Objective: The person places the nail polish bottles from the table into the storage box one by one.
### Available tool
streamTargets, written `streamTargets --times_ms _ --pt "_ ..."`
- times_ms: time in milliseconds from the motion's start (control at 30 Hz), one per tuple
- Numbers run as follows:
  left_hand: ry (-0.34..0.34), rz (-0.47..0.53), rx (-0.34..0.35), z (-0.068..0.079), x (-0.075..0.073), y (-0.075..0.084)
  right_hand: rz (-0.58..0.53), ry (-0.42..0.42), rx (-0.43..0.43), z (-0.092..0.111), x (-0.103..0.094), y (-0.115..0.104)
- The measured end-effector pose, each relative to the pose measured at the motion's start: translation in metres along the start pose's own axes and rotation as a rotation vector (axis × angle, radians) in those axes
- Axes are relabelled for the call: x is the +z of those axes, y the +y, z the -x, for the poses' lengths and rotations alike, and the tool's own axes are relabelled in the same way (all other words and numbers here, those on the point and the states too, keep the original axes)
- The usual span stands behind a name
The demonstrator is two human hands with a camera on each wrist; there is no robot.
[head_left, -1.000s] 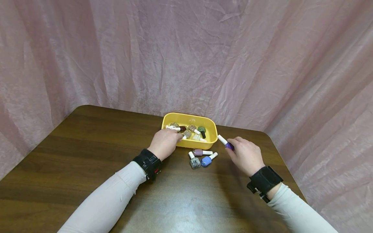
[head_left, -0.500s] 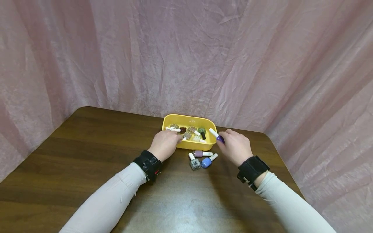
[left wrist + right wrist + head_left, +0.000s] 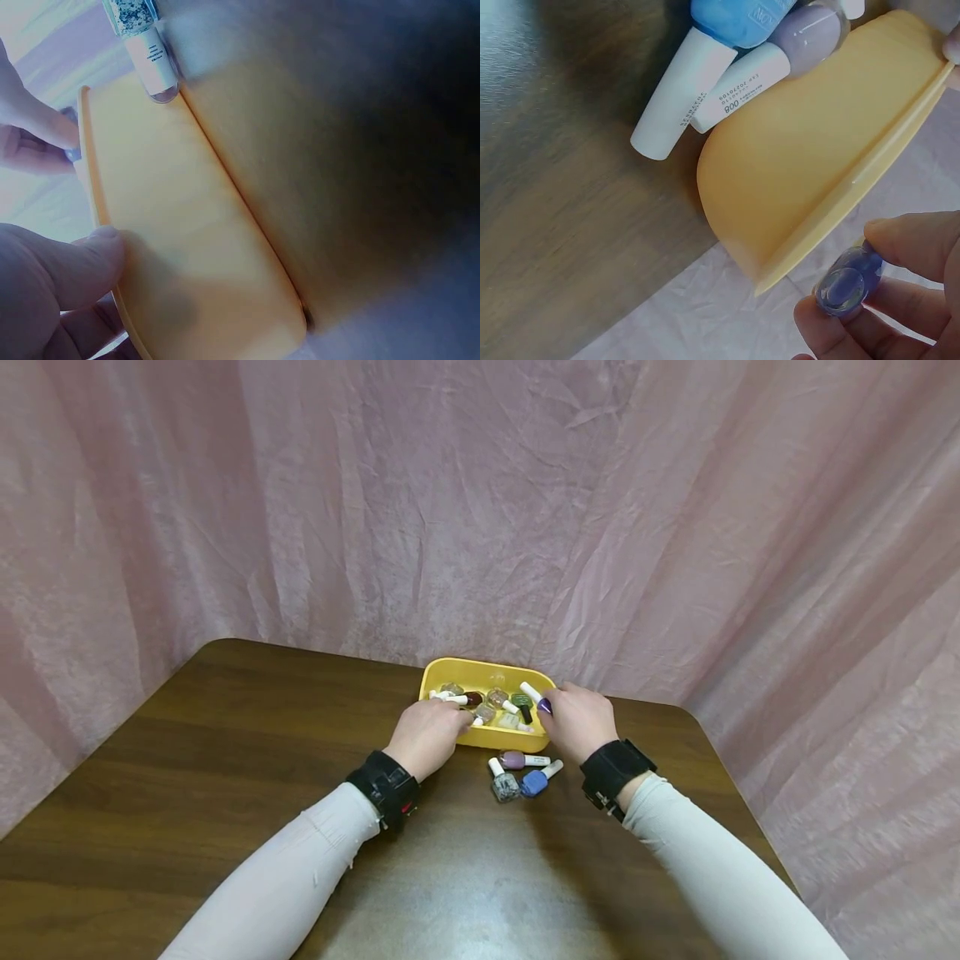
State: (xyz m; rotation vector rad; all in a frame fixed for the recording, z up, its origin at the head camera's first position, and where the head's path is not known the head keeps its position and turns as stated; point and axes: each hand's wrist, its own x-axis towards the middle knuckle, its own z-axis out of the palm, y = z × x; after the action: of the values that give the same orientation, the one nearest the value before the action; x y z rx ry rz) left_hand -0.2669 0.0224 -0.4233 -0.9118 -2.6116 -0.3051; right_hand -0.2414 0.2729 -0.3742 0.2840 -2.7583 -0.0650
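My left hand (image 3: 427, 735) grips the near-left rim of a yellow plastic tub (image 3: 498, 739). In the left wrist view its thumb (image 3: 94, 251) presses the outer wall, with fingers behind the rim. Over the tub's right end, my right hand (image 3: 581, 720) pinches a purple nail polish bottle (image 3: 847, 283) between thumb and fingers. The bottle's white cap (image 3: 529, 692) points away over the tub. Several nail polish bottles lie inside, among them a dark red one (image 3: 473, 698) and a green one (image 3: 521, 701) with a black cap. My left hand hides part of the tub's contents.
Just in front of the tub, three bottles lie on the brown wooden table (image 3: 225, 760): mauve (image 3: 513, 761), blue (image 3: 534, 783) and glittery grey (image 3: 506, 787). A pink curtain (image 3: 465, 510) hangs behind the table's far edge.
My right hand has carried the purple bottle leftward, from right of the tub to over its right end. The left hand keeps its hold on the rim.
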Motion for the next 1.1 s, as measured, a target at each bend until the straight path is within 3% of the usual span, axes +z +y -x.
streamTargets --times_ms 267,533,1100 --pt "0.008 0.0 0.008 0.0 0.001 -0.001 0.02 -0.015 -0.001 -0.014 0.011 -0.005" --pt "0.001 -0.007 0.01 0.0 0.001 -0.002 0.025 -0.099 0.039 -0.027 0.024 -0.007" --pt "0.006 -0.014 0.016 -0.002 0.003 -0.003 0.078 -0.19 0.051 -0.043 0.041 -0.01"
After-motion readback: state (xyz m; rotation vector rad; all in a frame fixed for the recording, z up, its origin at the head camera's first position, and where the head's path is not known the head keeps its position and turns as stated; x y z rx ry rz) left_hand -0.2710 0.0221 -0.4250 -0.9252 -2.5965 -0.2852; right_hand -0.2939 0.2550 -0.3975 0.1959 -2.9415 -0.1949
